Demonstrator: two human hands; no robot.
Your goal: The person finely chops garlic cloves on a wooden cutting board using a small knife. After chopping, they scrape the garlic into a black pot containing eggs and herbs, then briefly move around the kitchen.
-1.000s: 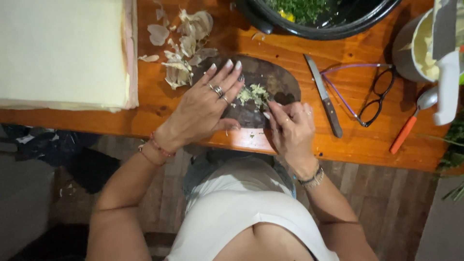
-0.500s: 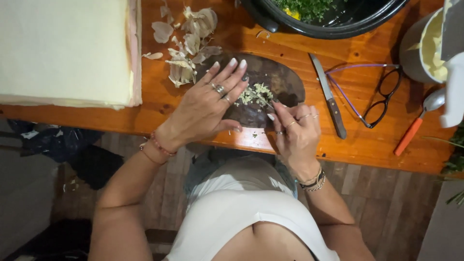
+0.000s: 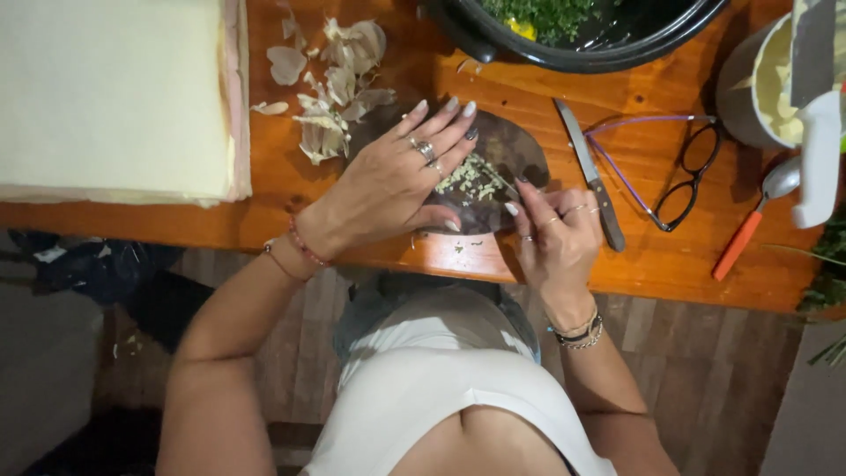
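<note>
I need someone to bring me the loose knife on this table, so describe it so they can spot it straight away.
Start at the orange wooden table and find the dark chopping board under the two hands. Just beyond the right hand, between the board and the glasses, lies the table knife. It is slim, with a grey blade and dark handle, unlike the orange-handled spoon farther along.

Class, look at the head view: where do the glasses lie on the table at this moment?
The glasses lie on the wooden table, toward the right of the head view, between the table knife and the orange-handled spoon, just beyond the right hand.
</note>
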